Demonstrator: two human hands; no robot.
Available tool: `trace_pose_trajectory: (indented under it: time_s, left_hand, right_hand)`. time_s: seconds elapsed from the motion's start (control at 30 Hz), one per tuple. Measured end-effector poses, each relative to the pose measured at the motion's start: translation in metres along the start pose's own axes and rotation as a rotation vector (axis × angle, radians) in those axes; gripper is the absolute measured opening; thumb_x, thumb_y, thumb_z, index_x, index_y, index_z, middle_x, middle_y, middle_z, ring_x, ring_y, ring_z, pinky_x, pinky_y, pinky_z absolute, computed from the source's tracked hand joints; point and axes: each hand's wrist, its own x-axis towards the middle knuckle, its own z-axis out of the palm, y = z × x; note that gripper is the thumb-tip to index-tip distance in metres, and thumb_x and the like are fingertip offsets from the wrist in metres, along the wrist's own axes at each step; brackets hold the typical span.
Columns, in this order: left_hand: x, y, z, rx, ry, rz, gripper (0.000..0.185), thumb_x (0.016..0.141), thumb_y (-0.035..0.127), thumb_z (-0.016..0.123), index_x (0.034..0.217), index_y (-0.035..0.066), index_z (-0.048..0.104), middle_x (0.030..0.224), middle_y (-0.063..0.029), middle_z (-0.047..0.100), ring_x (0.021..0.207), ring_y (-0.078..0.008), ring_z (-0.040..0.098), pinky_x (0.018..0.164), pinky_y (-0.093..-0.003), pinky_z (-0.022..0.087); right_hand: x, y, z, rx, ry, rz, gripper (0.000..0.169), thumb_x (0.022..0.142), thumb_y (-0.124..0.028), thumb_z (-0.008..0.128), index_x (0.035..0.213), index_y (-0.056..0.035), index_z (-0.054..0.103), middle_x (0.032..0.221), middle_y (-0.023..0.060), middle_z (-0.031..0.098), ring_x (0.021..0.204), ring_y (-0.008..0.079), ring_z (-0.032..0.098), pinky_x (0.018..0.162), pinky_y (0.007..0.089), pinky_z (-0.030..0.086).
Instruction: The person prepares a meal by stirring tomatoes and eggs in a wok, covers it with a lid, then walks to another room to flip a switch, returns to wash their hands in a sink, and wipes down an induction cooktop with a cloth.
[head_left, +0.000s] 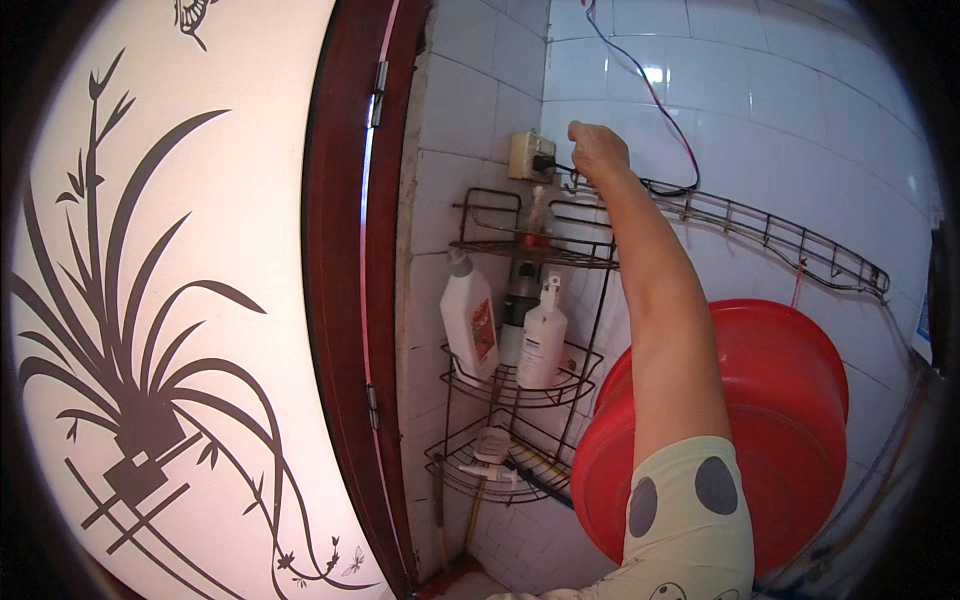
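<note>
My right hand (600, 154) is raised at the end of my outstretched arm, just right of a yellowed wall socket (523, 156). Its fingers are curled away from me, so whether they hold anything is hidden. A black plug (543, 162) sits in the socket, and its dark cord runs towards the hand. Close below the hand is the left end of a rusty wire wall rack (765, 225); I cannot tell if they touch. A red and dark wire (660, 105) hangs down the tiles to this rack. My left hand is out of view.
Under my hand, a wire corner shelf (540, 259) carries a white cleaner bottle (471, 322), a white pump bottle (541, 341) and a soap dish (492, 445). Red basins (780, 420) hang behind my arm. Left stand a dark red door frame (337, 225) and a plant-patterned glass panel (247, 247).
</note>
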Motion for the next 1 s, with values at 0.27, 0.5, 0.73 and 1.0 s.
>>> trace_pose_trajectory:
  time_s: [0.27, 0.5, 0.73, 1.0]
  left_hand:
    - [0.012, 0.005, 0.006, 0.013, -0.031, 0.051, 0.091, 0.064, -0.007, 0.078, 0.136, 0.02, 0.031, 0.131, -0.0161, 0.039, 0.107, -0.0274, 0.049, 0.077, -0.0391, 0.056]
    - [0.009, 0.016, 0.0, 0.046, 0.019, 0.117, 0.092, 0.063, -0.009, 0.078, 0.136, 0.021, 0.03, 0.131, -0.0161, 0.039, 0.107, -0.0273, 0.049, 0.077, -0.0386, 0.057]
    - [-0.006, 0.016, -0.005, 0.109, 0.0, 0.107, 0.094, 0.063, -0.011, 0.078, 0.137, 0.021, 0.03, 0.131, -0.0162, 0.039, 0.107, -0.0273, 0.049, 0.077, -0.0381, 0.057]
    - [-0.013, 0.048, -0.04, 0.197, -0.072, 0.115, 0.095, 0.063, -0.013, 0.079, 0.137, 0.021, 0.03, 0.131, -0.0162, 0.039, 0.107, -0.0272, 0.05, 0.076, -0.0375, 0.057]
  right_hand:
    - [0.0, 0.004, 0.019, 0.142, -0.161, 0.018, 0.037, 0.085, -0.01, 0.051, 0.12, -0.0164, 0.061, 0.113, 0.0124, 0.064, 0.108, 0.0313, 0.06, 0.093, 0.0467, 0.044]
    - [-0.004, -0.04, 0.044, -0.002, -0.218, 0.017, 0.035, 0.087, -0.013, 0.049, 0.12, -0.0128, 0.062, 0.126, 0.0082, 0.055, 0.118, 0.0305, 0.05, 0.098, 0.0501, 0.036]
    - [0.0, -0.041, 0.081, 0.004, 0.1, -0.059, 0.024, 0.082, -0.017, 0.056, 0.104, -0.0148, 0.067, 0.109, 0.01, 0.062, 0.111, 0.0301, 0.053, 0.095, 0.0477, 0.037]
    - [-0.052, -0.111, 0.007, 0.347, 0.332, -0.082, 0.023, 0.075, -0.007, 0.062, 0.098, -0.005, 0.064, 0.094, 0.0162, 0.065, 0.092, 0.0342, 0.06, 0.084, 0.0448, 0.044]
